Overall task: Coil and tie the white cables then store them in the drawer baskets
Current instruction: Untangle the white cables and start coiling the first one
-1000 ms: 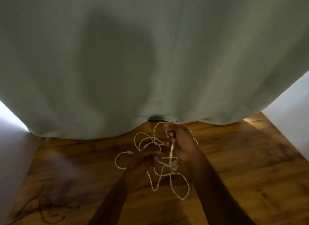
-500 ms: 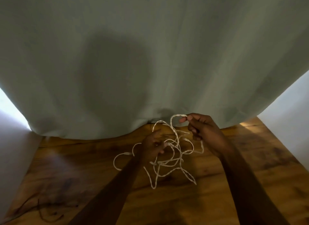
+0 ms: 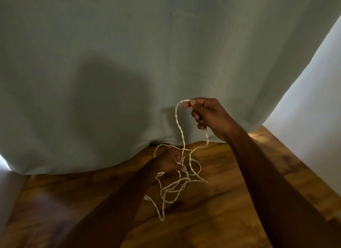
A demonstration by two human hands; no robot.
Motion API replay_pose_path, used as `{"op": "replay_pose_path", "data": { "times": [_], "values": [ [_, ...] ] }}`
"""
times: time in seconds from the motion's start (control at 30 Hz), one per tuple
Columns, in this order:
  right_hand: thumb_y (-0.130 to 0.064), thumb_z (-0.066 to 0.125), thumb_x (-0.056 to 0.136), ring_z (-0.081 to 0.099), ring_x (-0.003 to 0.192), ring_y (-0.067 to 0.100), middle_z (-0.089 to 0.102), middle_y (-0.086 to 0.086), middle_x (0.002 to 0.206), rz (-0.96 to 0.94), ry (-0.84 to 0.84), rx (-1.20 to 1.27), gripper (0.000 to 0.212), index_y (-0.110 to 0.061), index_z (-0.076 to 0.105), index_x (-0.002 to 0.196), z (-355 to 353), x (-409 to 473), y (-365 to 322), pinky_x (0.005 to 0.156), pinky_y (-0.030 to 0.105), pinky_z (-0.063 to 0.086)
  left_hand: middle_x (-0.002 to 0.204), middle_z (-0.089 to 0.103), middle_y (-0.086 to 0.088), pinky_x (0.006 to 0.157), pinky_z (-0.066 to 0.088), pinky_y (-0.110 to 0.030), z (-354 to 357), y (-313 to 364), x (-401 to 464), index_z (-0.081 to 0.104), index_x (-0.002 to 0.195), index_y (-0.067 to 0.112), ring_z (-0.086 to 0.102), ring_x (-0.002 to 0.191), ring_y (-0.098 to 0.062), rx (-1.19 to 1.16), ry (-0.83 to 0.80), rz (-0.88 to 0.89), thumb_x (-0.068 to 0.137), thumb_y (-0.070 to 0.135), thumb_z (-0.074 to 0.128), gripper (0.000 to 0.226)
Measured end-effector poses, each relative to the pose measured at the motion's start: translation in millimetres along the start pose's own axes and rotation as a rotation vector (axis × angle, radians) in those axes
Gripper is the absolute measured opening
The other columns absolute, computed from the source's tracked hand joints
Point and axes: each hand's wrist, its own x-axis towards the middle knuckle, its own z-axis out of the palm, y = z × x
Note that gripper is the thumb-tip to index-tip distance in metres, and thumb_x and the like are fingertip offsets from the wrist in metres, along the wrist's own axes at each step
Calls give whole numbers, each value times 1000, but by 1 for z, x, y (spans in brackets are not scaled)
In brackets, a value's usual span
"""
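Pinching one end loop of a single white cable between thumb and forefinger, the right hand is raised in front of a grey-green curtain, its other fingers curled round a second run of the same cable that drops from the underside of the fist. Lower and nearer the camera, the left hand is closed on the tangle where several strands cross, its fingertips curled in against the cord. Two strands are stretched between the two hands; the twisted, rope-like texture of the cable is seen along the taller strand. Below the left hand, the rest of the cable is left hanging in a loose knot of overlapping loops, how many cannot be counted with certainty, with one long narrow loop at the bottom. Whether the lowest loop touches the surface beneath cannot be told. One cable only is seen; two bare forearms are extended from the lower edge of the view. A brown wooden floor is spread under the hands, and the hem of the one curtain is bunched on it just beyond them. Pale wall is shown at the right edge, and a bright strip at the far left.
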Motion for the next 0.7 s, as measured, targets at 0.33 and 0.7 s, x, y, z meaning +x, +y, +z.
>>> {"op": "replay_pose_path", "data": {
  "times": [0.33,0.7],
  "values": [
    [-34,47,106,52,64,9,57,-4,68,-115,-28,-43,38,-10,75,102,27,32,-32,60,21,44,77,69,3,64,49,-22,2,55,19,67,88,17,64,71,-10,-81,120,-26,88,29,71,13],
    [-15,67,91,62,79,0,66,-8,92,153,-23,-166,9,-19,68,99,15,-66,141,66,16,49,46,59,-3,44,50,-21,-47,34,26,60,81,-1,57,40,-11,-650,300,-83,98,14,57,22]
  ]
}}
